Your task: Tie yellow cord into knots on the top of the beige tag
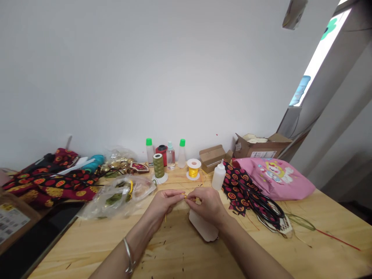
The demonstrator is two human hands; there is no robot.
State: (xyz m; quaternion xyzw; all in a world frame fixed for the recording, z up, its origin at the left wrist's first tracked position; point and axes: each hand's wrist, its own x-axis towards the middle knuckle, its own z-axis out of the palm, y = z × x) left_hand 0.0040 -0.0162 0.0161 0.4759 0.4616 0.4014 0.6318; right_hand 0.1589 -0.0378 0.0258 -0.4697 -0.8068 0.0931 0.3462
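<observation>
My left hand (167, 202) pinches a thin yellow cord (166, 218), whose end hangs down below the fingers. Close beside it, my right hand (205, 202) has its thumb and forefinger closed on the same cord, and the fingertips of both hands almost meet. Whether the cord is knotted between them is too small to tell. Under my right hand lies a pale flat piece with rounded corners (205, 228), partly hidden by the hand. Behind the hands stands a spool of yellow cord (193, 170) with a white flange.
A white squeeze bottle (219, 176) stands right of the spool. Behind are an olive thread spool (158, 166) and green-capped bottles (181, 155). At left lie a plastic bag (116, 195) and patterned cloth (52, 184); at right, a pink pouch (290, 186) and black cords (267, 209).
</observation>
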